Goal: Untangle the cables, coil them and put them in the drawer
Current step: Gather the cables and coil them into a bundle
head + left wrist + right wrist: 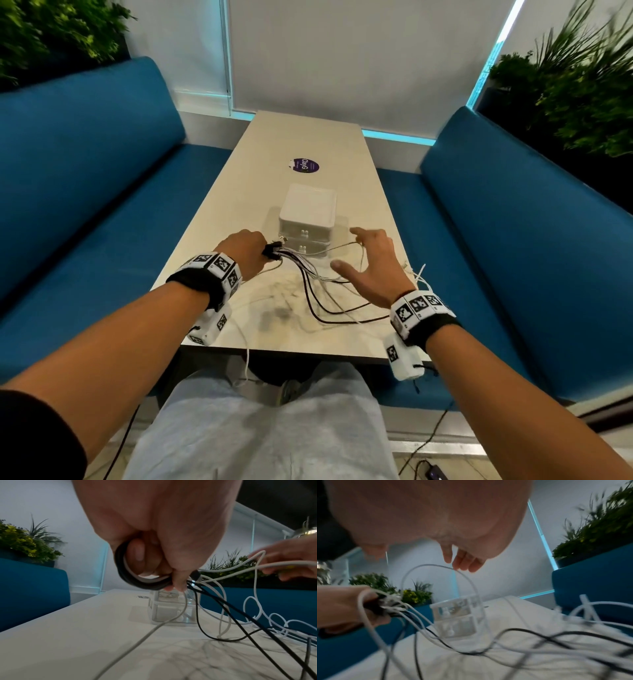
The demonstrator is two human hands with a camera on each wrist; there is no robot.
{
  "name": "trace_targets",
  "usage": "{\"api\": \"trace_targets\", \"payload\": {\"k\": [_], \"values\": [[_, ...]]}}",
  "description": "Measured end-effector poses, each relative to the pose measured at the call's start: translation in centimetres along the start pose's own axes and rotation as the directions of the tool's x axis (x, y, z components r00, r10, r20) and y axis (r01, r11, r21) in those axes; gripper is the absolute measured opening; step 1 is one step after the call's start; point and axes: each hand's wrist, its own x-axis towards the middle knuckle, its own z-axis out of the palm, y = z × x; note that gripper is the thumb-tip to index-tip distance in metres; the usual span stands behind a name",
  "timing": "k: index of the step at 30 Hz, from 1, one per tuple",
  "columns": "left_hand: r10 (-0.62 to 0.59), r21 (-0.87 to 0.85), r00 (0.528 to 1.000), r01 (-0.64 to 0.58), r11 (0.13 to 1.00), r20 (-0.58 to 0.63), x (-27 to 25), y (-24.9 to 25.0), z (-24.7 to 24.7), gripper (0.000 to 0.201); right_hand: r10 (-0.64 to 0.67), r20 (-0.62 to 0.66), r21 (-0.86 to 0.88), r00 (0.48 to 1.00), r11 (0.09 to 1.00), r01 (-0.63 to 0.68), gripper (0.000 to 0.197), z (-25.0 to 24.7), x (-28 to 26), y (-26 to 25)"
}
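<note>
My left hand grips a bundle of black and white cables by their plug ends; in the left wrist view the left hand has a short black-and-white coil looped round its fingers. The strands fan out to the right over the table. My right hand hovers spread above them, and its fingertips touch a raised white cable loop. Just behind both hands stands a small white two-drawer box with both drawers closed.
A purple round sticker lies farther back on the table. Blue benches run along both sides. One white cable hangs over the near edge, and more white cable spills at the right edge.
</note>
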Motion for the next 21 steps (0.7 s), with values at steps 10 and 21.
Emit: {"api": "trace_targets", "payload": {"k": [10, 21], "values": [[0.110, -0.312, 0.985, -0.065, 0.948, 0.130, -1.4, 1.2, -0.9, 0.035, 0.038, 0.489, -0.112, 0.872, 0.994, 0.020, 0.070, 4.4, 2.9, -5.6], [0.168, -0.369, 0.984, -0.133, 0.920, 0.064, -1.6, 0.3, -0.5, 0.034, 0.027, 0.449, 0.380, 0.893, 0.899, -0.218, 0.015, 6.8, 2.6, -5.0]]}}
